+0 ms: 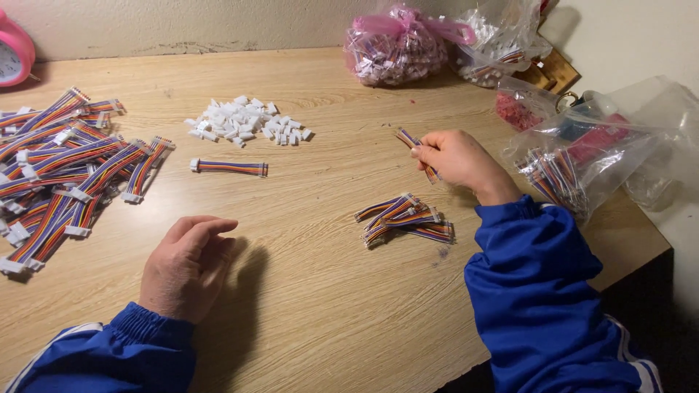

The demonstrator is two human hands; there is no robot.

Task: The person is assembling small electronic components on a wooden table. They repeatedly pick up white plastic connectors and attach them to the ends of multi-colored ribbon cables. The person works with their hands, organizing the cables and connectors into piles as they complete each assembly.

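The right hand [455,156] pinches a striped ribbon cable [416,150] just above the loose cable pile [408,218] on the worktop [328,291]. It looks light and floppy, best gripped mid-length. The left hand [188,266] rests empty, relaxed.

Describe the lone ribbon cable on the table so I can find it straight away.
Start at the heap of white connectors near the wooden table's far edge. Just in front of it lies the single ribbon cable, flat and crosswise. Unlike the big pile of cables to its left, it lies alone, touching nothing.
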